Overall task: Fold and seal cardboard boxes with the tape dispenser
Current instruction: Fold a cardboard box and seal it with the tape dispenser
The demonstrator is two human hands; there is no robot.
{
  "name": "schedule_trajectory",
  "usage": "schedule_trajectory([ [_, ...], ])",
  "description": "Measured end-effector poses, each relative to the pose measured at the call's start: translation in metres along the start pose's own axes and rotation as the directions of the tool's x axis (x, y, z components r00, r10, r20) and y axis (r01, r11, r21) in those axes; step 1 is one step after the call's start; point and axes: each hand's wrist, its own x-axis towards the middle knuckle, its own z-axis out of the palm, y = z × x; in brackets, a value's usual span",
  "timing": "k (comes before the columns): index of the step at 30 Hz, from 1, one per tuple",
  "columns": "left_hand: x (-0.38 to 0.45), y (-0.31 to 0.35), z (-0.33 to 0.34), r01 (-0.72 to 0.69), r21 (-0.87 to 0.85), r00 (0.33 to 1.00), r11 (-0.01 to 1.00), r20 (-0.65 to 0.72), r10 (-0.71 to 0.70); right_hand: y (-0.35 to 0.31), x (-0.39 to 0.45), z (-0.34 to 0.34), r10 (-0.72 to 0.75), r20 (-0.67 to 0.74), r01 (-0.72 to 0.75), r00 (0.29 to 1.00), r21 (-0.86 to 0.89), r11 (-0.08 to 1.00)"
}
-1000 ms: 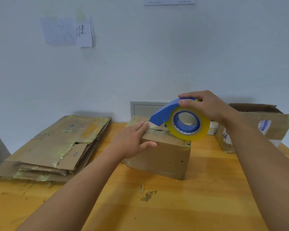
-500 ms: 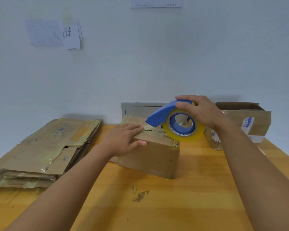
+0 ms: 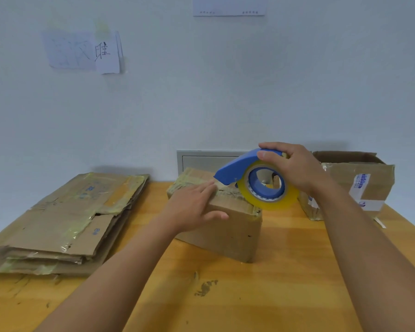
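Box in hand: a small cardboard box stands near the middle of the worktop, toward its far edge, flaps folded shut, old yellowish tape across its top.

Left hand: lies flat on the box top, fingers straight and pressing the flaps down along the seam, thumb hooked over the near face. It holds nothing; it steadies.

Right hand: its grip is closed round the blue tape dispenser, fingers curled over the top of the shell, with the yellow tape roll showing below.

Change: against the earlier views, the dispenser has tipped a little further forward and its blue nose now sits at the seam just beside the left fingertips, the roll resting at the box's right top edge. The left hand has kept its place on the flaps.

Meaning: the tape looks about to be started, or just started, at the seam; whether its end has stuck cannot be told. The sealing run across the top is probably still to do.

Flat stock: a stack of flattened cardboard boxes lies at the left edge of the worktop.

Other box: an open-topped cardboard box stands at the far right corner, well apart from the one being sealed.
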Motion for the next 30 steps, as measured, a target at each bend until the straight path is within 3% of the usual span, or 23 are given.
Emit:
schedule_trajectory([
  [9,0.004,-0.002,-0.002,-0.089,0.012,0.996,0.996,-0.016,0.089,-0.004,0.006,0.010,0.021,-0.014,-0.021,1.000,-0.019,1.000],
  [19,0.007,0.003,0.001,-0.019,0.009,1.000,1.000,-0.009,0.019,-0.012,0.008,0.001,0.018,0.069,-0.012,0.997,-0.085,0.996],
  [25,0.011,-0.003,0.006,0.033,-0.027,0.998,0.999,0.062,-0.031,0.008,-0.013,-0.033,0.041,0.131,-0.031,0.990,-0.077,0.997],
  [30,0.011,-0.001,0.006,0.005,-0.002,0.998,1.000,0.059,-0.005,0.031,-0.036,-0.029,0.037,0.075,-0.037,0.996,-0.005,0.999],
])
